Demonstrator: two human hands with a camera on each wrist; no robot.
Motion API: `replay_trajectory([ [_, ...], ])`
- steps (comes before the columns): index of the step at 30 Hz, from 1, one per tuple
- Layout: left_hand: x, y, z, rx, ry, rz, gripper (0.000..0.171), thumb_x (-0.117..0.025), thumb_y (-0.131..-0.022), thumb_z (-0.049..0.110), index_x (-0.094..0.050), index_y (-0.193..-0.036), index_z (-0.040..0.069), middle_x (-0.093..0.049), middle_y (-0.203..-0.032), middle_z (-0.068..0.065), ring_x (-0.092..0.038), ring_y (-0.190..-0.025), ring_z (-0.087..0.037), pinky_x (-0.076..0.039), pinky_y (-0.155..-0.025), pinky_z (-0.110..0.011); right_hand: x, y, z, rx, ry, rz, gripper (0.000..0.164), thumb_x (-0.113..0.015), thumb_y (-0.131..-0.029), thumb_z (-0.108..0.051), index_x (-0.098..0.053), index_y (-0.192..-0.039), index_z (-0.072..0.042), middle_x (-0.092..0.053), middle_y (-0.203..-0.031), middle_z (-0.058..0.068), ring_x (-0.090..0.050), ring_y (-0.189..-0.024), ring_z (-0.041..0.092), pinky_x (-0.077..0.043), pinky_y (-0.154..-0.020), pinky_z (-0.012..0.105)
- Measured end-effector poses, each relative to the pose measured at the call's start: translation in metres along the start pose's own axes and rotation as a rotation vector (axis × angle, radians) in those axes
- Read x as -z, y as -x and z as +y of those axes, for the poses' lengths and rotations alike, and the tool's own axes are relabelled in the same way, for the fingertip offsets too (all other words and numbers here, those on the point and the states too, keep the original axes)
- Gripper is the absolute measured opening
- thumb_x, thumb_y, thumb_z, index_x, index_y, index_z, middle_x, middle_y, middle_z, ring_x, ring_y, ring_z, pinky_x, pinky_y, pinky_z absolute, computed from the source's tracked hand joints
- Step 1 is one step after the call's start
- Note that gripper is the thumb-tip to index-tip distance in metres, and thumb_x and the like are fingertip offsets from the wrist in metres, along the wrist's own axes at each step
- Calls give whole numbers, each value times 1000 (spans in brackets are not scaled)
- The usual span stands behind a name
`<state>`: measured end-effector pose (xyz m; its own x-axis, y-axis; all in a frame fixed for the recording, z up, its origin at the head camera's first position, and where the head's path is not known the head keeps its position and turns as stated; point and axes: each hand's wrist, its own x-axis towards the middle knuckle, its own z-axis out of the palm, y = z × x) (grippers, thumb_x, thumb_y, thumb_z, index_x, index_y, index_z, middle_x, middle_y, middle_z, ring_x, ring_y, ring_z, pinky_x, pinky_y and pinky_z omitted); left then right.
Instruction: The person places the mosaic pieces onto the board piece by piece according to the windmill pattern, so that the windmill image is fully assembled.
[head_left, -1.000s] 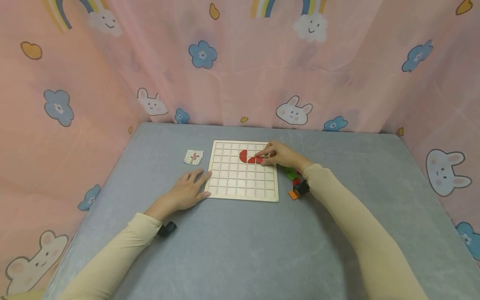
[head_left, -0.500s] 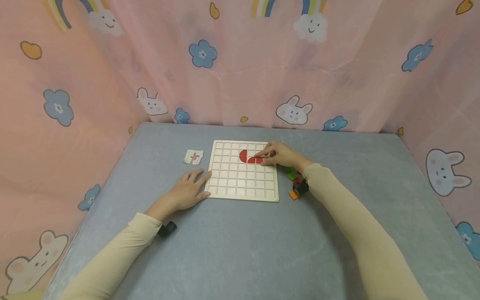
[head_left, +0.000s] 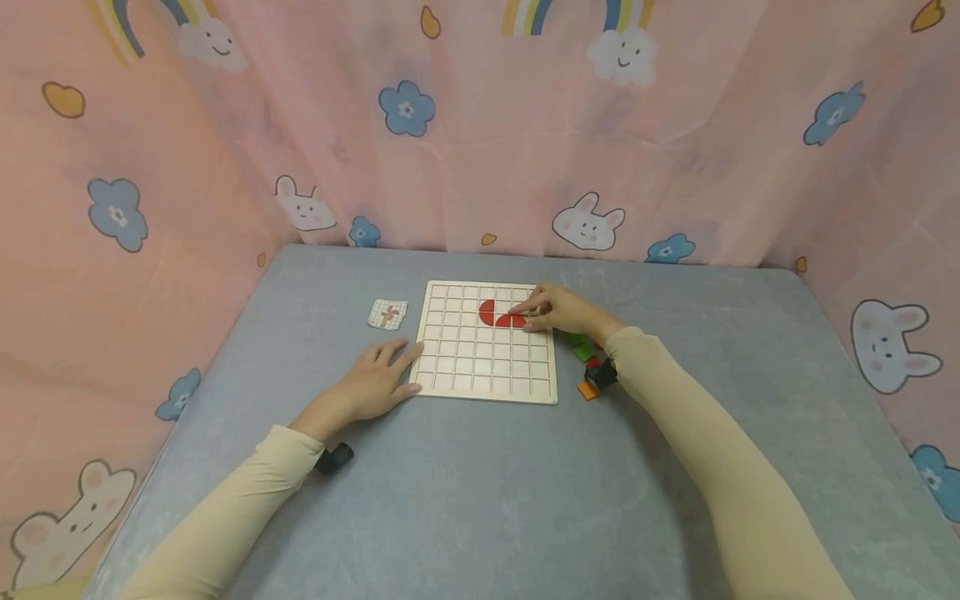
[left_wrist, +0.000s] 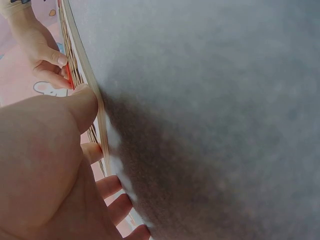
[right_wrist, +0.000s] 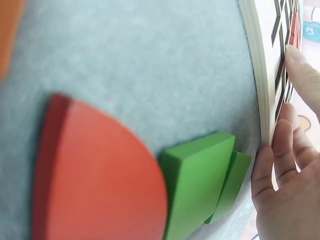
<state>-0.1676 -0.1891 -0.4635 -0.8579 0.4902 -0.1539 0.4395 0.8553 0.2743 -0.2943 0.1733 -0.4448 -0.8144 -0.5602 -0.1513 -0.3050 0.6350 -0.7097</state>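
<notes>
In the head view a pale wooden grid board (head_left: 474,365) lies on the grey table. Red pieces lie in its cells: a half-round pair (head_left: 487,312) and, to the right, more red quarter-round pieces (head_left: 507,322). My right hand (head_left: 562,308) reaches over the board's right side, thumb and index finger pinching the rightmost red piece, partly hidden by the fingers. My left hand (head_left: 367,383) rests at the board's left edge, fingers spread, thumb near the front left corner. In the left wrist view the thumb (left_wrist: 86,102) touches the board's rim.
A small paper card (head_left: 387,314) with a red pinwheel pattern lies left of the board. Right of it, partly under my right wrist, are green pieces (right_wrist: 202,180), a red quarter-round piece (right_wrist: 110,175) and an orange piece (head_left: 588,390). A pink patterned curtain (head_left: 487,167) surrounds the table.
</notes>
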Motion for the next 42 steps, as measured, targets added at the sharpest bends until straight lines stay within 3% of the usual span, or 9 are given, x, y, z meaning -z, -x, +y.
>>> replay_trajectory([
  [22, -3, -1, -3, -12, -11, 23, 70, -53, -112, 38, -28, -167, 4, -28, -166, -31, -36, -146, -55, -31, -118, -68, -1, 0, 0, -15, -58, -5, 39, -78, -98, -13, -73, -136, -8, -56, -119, 15, -49, -108, 30, -40, -89, 38],
  [30, -2, -1, -2, -11, -11, 17, 70, -53, -112, 38, -28, -167, 4, -28, -166, -31, -35, -146, -55, -30, -119, -68, 8, 6, -4, -38, -105, 21, 43, -72, -103, -18, -67, -144, -8, -62, -127, 19, -50, -110, 31, -42, -94, 42],
  [37, 4, 0, 3, -7, 0, -8, 70, -54, -112, 36, -27, -167, 3, -25, -167, -33, -33, -146, -57, -29, -119, -69, 34, 32, -6, -82, -41, 153, 44, -69, -105, -24, -65, -147, -13, -64, -135, 20, -56, -119, 35, -46, -104, 54],
  [42, 3, 0, 1, -5, -10, -13, 70, -52, -112, 37, -26, -168, 4, -25, -167, -32, -33, -147, -56, -29, -120, -68, 51, 63, 4, -81, -55, 206, 45, -68, -106, -25, -63, -149, -10, -64, -134, 21, -58, -118, 35, -49, -100, 52],
])
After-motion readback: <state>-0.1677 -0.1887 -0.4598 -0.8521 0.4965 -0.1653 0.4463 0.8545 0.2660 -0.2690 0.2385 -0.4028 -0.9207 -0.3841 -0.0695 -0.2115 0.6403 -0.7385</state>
